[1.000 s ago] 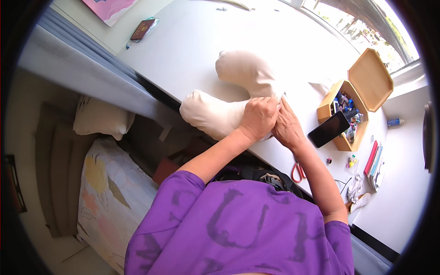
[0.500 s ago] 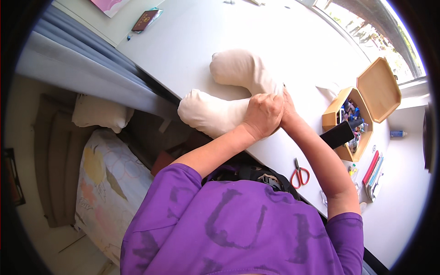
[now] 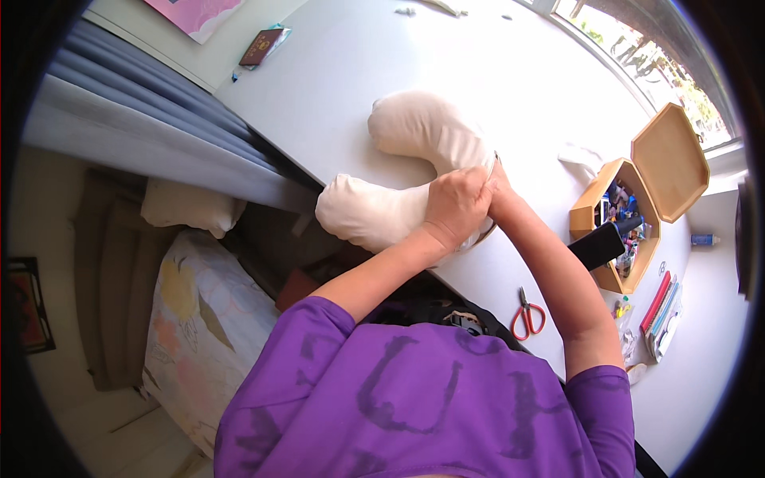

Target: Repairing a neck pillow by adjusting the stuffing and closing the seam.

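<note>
A cream U-shaped neck pillow lies on the white table, its open side toward the left. My left hand is closed on the curved right end of the pillow, knuckles up. Right beside it, touching, my right hand grips the pillow's outer edge. The fingertips of my right hand are mostly hidden, and so is whatever detail lies between the two hands. Near my right forearm lie red-handled scissors.
A wooden box with its lid raised holds small items; a black phone leans at it. Notebooks and a blue bottle are on the right. A dark red booklet lies far left, beside a grey-blue curtain.
The view has shifted slightly, so the table things appear a little lower and further right. Both hands keep their hold, and the pillow's bend looks slightly rounder.
</note>
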Available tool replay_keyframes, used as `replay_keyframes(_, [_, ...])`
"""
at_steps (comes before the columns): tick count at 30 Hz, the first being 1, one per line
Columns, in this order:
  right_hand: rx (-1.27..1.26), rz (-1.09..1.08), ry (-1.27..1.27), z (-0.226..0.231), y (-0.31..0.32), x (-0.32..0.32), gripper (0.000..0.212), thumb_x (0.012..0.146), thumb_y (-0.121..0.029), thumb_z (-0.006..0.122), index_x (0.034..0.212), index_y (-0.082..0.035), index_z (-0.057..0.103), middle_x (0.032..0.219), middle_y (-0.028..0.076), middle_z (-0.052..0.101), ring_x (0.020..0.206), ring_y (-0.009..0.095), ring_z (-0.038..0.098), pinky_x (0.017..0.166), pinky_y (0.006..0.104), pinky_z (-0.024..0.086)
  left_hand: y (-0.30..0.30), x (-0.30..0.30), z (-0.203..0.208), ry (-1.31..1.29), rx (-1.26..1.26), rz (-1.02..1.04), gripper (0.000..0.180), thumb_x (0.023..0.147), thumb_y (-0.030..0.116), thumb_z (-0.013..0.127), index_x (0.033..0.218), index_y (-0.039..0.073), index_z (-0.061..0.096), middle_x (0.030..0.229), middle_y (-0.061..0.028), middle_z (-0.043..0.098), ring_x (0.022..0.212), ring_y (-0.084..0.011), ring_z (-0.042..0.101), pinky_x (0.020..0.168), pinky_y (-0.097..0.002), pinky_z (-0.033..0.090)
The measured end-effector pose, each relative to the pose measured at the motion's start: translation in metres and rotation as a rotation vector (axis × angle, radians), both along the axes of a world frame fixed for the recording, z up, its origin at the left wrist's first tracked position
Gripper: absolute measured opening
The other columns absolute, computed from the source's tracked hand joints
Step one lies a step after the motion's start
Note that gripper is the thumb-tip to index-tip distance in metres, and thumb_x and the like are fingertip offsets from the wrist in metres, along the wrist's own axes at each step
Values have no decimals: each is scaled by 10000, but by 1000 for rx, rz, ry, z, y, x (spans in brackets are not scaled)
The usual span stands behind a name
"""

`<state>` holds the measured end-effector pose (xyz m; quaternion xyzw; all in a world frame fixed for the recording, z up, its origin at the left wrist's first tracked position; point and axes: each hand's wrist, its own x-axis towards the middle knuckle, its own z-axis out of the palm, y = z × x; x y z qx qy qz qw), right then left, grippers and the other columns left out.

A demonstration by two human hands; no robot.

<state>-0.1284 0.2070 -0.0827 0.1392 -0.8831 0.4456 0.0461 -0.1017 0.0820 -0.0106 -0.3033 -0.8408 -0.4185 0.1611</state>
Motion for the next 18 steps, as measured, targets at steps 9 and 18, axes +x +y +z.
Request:
replay_keyframes(9, [366, -171, 247, 54, -12, 18, 524, 842, -275, 608, 1325, -87, 537, 1320, 132, 572, 1235, 295, 527, 1059, 405, 389, -37, -75, -19, -1389, 794, 480, 617, 890, 404, 699, 1286, 9, 438, 1235, -212, 522, 1157, -303, 530, 981, -442, 467])
replay_keyframes(18, [571, -357, 49, 67, -23, 19, 483, 829, -238, 639, 1266, -47, 568, 1255, 173, 598, 1169, 318, 559, 984, 407, 430, -30, -95, -49, -1567, 1053, 91, 790, 881, 516, 675, 1370, -32, 382, 1302, -253, 484, 1202, -398, 491, 1058, -537, 381])
